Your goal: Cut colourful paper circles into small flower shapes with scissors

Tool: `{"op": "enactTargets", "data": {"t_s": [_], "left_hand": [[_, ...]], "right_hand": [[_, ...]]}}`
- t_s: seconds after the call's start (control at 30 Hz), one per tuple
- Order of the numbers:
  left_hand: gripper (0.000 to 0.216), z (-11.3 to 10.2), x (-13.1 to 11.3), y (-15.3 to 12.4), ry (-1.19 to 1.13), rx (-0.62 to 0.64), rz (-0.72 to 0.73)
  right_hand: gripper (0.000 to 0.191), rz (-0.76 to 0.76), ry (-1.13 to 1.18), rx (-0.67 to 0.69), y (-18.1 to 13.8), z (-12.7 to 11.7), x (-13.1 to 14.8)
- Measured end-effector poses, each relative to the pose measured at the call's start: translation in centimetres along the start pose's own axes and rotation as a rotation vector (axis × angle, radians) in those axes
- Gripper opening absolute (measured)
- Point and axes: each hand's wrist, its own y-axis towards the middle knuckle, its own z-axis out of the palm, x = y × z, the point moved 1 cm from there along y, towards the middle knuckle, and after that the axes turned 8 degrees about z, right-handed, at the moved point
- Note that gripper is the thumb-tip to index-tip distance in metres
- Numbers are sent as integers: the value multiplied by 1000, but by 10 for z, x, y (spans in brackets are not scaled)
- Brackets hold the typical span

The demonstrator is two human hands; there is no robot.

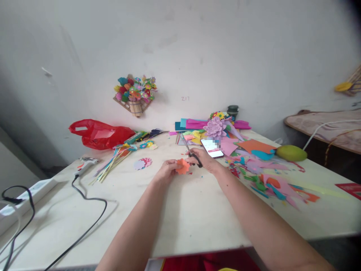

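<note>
Has a power strip (41, 186) at the far left of a pale table (203, 214), with a black cord (105, 207) curving to a white glue gun (88, 165) just beyond. Past the glue gun, shows a crumpled red plastic bag (98, 135) near the wall, and before the bag a loose bundle of thin strips (111, 165). Farther right, shows a cane holder of bright artificial flowers (135, 94) on the wall and, below on the table, a few small scalloped cutouts (143, 163) in lilac and red, overlapping.

Pinches an orange flower cutout (184, 166) in the left hand (169, 169), thumb and fingers closed on its left edge, above the middle of the table. Grips scissors (193, 154) by the black handles in the right hand (202, 158), blades pointing away toward the wall, fingers close to the flower's right edge; cannot tell whether touching it.

Just beyond the right hand, shows a lit phone (212, 148), and behind it a large lilac flower (216, 127). Farther right, includes an orange sheet (255, 146), a spread of many-coloured scraps (270, 184) and a yellow-green fruit (291, 153) near the table's right edge.
</note>
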Motion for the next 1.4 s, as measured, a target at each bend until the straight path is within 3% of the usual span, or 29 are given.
{"op": "enactTargets", "data": {"t_s": [0.1, 0.33, 0.6, 0.83, 1.13, 1.4], "left_hand": [[12, 3, 0, -1, -13, 71, -25], [13, 2, 4, 0, -7, 106, -28], [14, -8, 4, 6, -77, -87, 67], [13, -2, -6, 1, -113, -149, 121], [10, -5, -7, 2, -152, -219, 204], [11, -9, -4, 5, -183, -219, 191]], "right_hand": [[33, -45, 31, 1, 2, 8, -1], [27, -31, 4, -11, 5, 11, -3], [25, 35, 16, -75, 2, 12, 1], [29, 110, 15, 36, 0, 6, -2], [28, 105, -257, 260, -3, -8, -6], [26, 179, -336, 316, -3, -5, -6]]}}
